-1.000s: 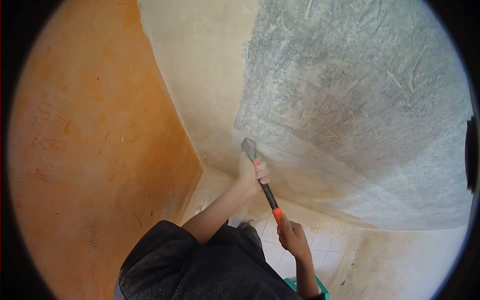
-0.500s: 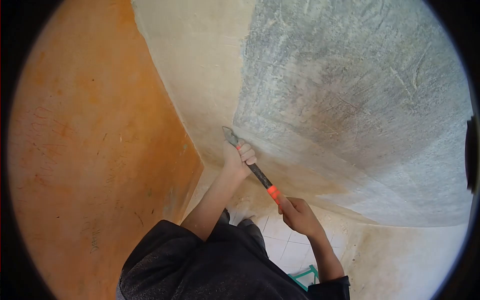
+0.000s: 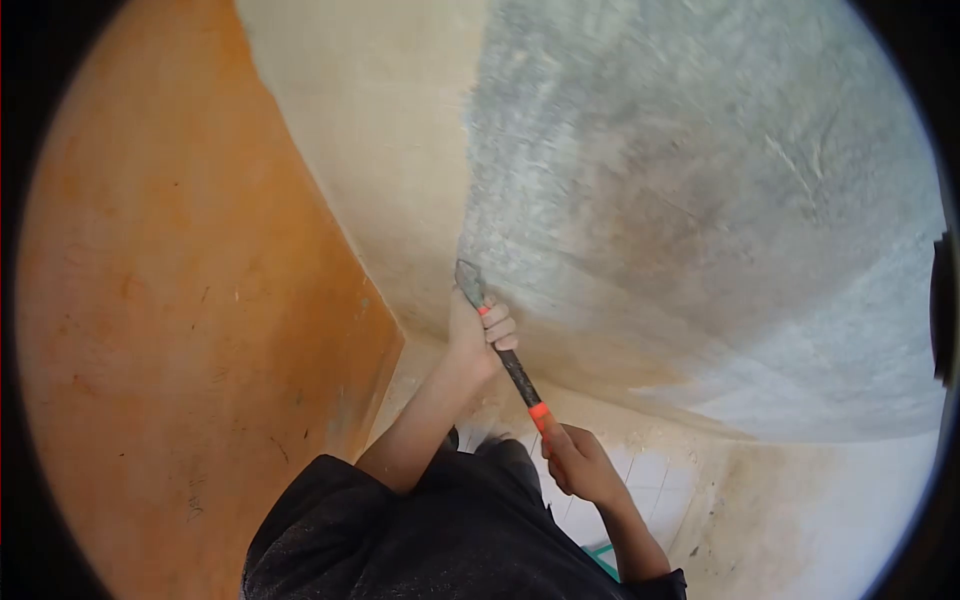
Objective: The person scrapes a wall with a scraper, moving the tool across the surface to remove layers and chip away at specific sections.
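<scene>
A long-handled scraper [image 3: 518, 377] with a dark shaft, orange-red bands and a grey pointed metal head slants across the middle of the view. Close below its head, my left hand [image 3: 483, 325] wraps round the shaft. My right hand [image 3: 580, 461] grips the lower end, at the orange-red band. The tip of the head is at the cream wall [image 3: 370, 110], beside the border of the rough grey patch [image 3: 640, 180]. Whether the tip touches the wall I cannot tell.
An orange wall [image 3: 200, 300] with scribbles stands on the left and meets the cream wall in a corner. White floor tiles [image 3: 645, 475] show below. Part of a green frame [image 3: 603, 562] lies low, near my right forearm.
The scraper and both hands have shifted slightly down in view, and the shaft is steeper. Its head is now closer to the grey patch's border. The camera view has shifted too.
</scene>
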